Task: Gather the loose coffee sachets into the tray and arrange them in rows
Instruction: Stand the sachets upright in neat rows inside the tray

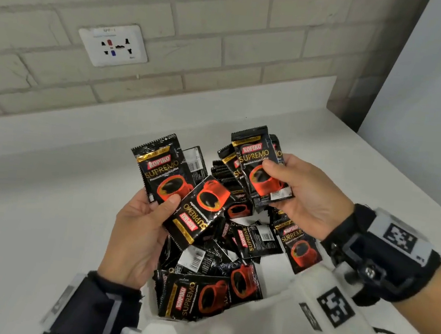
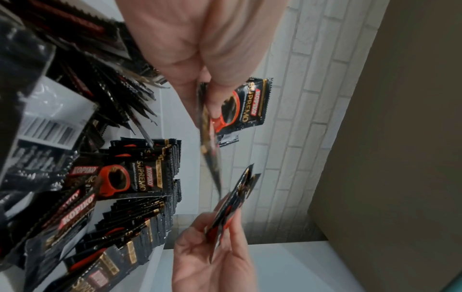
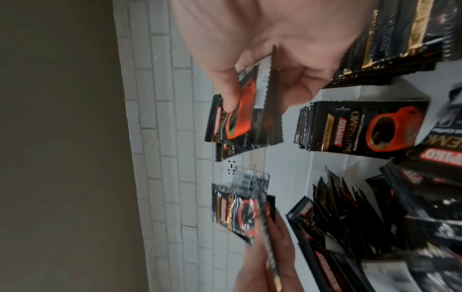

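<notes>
- Above the white tray (image 1: 263,333), at six o'clock in the head view, both hands are raised with sachets in them.
- Left hand (image 1: 137,234), at about eight o'clock: thumb and fingers pinch a small fan of sachets (image 1: 181,189), one upright and face-on, one turned upside down across it.
- Right hand (image 1: 304,195), at about three o'clock: thumb clamps a squared stack of sachets (image 1: 262,171) against the fingers, printed faces toward the camera.
- Loose sachets (image 1: 218,271) lie jumbled in the tray below, some face-up, some showing barcodes, at mixed angles.
- Wrist views show standing rows (image 3: 362,128) already packed on edge at the far side of the tray.
- White counter (image 1: 45,201) carries the tray; a wall socket (image 1: 113,45) sits at ten o'clock on the brick wall.
- Judgement: the step in hand is collating the held sachets into one aligned stack before seating it in a row.
- Recommended: rotate the inverted sachet so its logo matches the others, merge into the right-hand stack, and tap the edges flush.
- Risk: the foil looks slippery; a loose pinch could spill the fan back into the jumble.
- Task is judged part done; the near half remains unsorted.
</notes>
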